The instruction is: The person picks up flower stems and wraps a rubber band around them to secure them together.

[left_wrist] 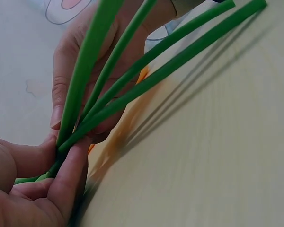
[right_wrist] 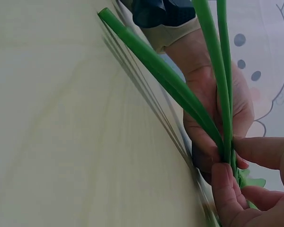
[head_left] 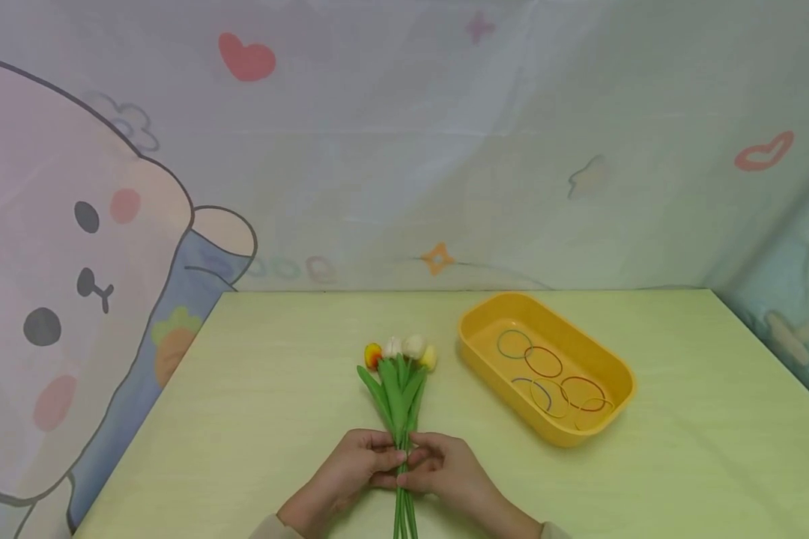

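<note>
A bunch of tulips (head_left: 396,397) with orange, white and yellow heads lies near the front middle of the table, its heads pointing away from me. My left hand (head_left: 357,466) pinches the green stems (head_left: 404,513) from the left, just under the leaves. From the right, my right hand (head_left: 448,471) pinches the same stems, the fingertips of both hands nearly meeting. In the left wrist view the lower stem ends (left_wrist: 180,66) fan apart above the table. The right wrist view also shows stems (right_wrist: 180,90) spreading from the pinch. Fingers hide the stems where they are gripped.
Right of the flowers stands a yellow tray (head_left: 479,367) holding several loose coloured rubber bands (head_left: 543,361). The pale table (head_left: 701,449) ends at a printed cloth backdrop (head_left: 404,150) behind.
</note>
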`<state>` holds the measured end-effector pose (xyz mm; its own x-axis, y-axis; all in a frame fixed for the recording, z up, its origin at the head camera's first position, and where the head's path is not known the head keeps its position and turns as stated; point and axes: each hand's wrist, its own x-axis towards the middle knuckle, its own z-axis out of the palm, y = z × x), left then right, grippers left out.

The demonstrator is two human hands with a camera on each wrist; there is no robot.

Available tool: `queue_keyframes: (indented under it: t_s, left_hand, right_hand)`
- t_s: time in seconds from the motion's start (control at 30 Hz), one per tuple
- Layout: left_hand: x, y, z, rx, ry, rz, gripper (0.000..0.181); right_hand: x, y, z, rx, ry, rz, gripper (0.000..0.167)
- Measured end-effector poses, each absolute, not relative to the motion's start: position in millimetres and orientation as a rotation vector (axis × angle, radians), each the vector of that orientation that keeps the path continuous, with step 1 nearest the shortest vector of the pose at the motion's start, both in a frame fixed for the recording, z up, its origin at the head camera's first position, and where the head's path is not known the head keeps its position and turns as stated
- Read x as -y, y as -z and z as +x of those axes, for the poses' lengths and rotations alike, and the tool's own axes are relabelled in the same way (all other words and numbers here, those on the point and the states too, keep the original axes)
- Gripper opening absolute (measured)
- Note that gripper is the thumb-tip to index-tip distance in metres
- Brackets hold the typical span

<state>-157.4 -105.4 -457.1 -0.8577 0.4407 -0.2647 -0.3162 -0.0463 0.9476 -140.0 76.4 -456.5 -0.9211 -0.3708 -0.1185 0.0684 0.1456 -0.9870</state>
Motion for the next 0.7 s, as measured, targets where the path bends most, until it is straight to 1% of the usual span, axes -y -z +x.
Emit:
queue_keyframes:
  t_s: [0.3, 0.7]
  left_hand:
    - [104.9, 458.7, -157.1, -1.675, -1.978, 0.127, 0.029]
    - [104.2, 448.3, -153.1, -1.644, -2.027, 0.155, 0.029]
  right_hand:
    - [-76.0, 455.3, -138.3, -2.048, 1.879, -0.323, 0.065]
    - [-76.3, 447.6, -136.6, -2.069, 1.92, -0.414, 0.064]
